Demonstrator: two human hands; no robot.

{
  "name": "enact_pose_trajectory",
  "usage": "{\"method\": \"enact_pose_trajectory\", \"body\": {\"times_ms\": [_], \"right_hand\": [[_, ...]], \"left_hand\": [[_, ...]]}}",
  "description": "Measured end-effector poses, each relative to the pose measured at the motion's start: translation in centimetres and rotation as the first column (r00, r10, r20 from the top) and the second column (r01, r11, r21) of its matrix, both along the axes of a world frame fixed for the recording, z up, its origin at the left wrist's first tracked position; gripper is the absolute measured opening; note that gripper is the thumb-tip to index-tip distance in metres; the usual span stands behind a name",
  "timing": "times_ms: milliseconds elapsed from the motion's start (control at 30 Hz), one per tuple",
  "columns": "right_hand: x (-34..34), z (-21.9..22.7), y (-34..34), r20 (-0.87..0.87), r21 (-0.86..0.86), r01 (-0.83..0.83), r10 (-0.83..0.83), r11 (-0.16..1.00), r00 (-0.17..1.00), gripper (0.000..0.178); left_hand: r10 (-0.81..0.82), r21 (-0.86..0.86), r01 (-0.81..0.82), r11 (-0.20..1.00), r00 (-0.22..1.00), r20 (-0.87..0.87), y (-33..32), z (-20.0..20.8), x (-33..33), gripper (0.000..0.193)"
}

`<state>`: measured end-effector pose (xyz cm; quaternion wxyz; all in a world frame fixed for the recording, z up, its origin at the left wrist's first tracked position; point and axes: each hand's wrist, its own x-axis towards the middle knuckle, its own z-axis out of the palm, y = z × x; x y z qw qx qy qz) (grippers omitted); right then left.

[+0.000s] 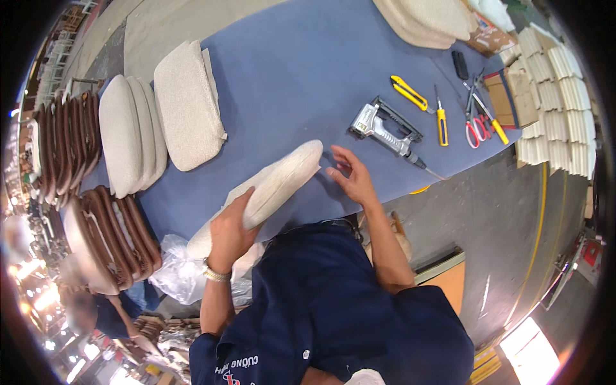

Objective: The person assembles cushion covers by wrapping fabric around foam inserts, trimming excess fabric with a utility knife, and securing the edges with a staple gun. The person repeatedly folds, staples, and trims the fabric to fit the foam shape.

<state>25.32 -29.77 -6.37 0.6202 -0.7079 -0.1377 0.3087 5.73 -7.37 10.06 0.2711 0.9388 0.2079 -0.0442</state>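
Gripping a cream fabric-covered seat pad [282, 185] across its lower-left half in the head view, the left hand [234, 232] is closing around it and holding it on edge, slantwise over the near side of the blue-covered table [276, 70], while the right hand [351, 179] is hovering empty just beside the pad's upper end, its fingers loosely curled and parted. For steady handling, the left hand would do best to be holding firmly without denting the padding, with the right supporting the free end, clear of the pneumatic staple gun [385, 128] that is lying nearby.
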Motion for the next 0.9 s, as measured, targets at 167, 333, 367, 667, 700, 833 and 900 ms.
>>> {"method": "enact_pose_trajectory", "body": {"times_ms": [167,333,367,667,700,833,900], "right_hand": [[2.8,3.5,4.2,-0.103,0.381,-0.308,0.371,0.872,0.923,0.086],[4.9,4.5,6.6,-0.122,0.46,-0.622,0.739,0.633,0.662,0.077],[4.9,4.7,6.7,-0.151,0.475,-0.648,0.78,0.595,0.607,0.076],[5.7,13.7,9.1,-0.046,0.641,-0.406,0.561,0.652,0.827,0.061],[6.0,14.5,9.6,-0.028,0.598,-0.374,0.484,0.709,0.874,0.058],[7.0,14.0,11.4,-0.056,0.491,-0.165,0.22,0.855,0.974,0.053],[6.9,13.0,11.4,0.038,0.469,-0.093,0.085,0.878,0.996,0.054]], "left_hand": [[0.081,-0.119,-0.091,0.989,0.993,-0.083,1.9,4.4,-2.0,0.061],[0.176,-0.174,-0.194,0.965,0.978,-0.113,1.7,5.3,-3.3,0.059],[0.167,-0.188,-0.184,0.965,0.981,-0.102,2.0,5.5,-3.7,0.058],[0.519,-0.287,-0.506,0.813,0.854,-0.036,3.6,7.0,-6.9,0.057],[0.527,-0.327,-0.501,0.801,0.85,-0.011,4.3,5.8,-6.1,0.057],[0.507,-0.392,-0.393,0.832,0.825,0.25,6.0,1.7,-2.0,0.067],[0.477,-0.343,-0.384,0.857,0.844,0.247,6.3,-0.3,-2.3,0.07]]}}
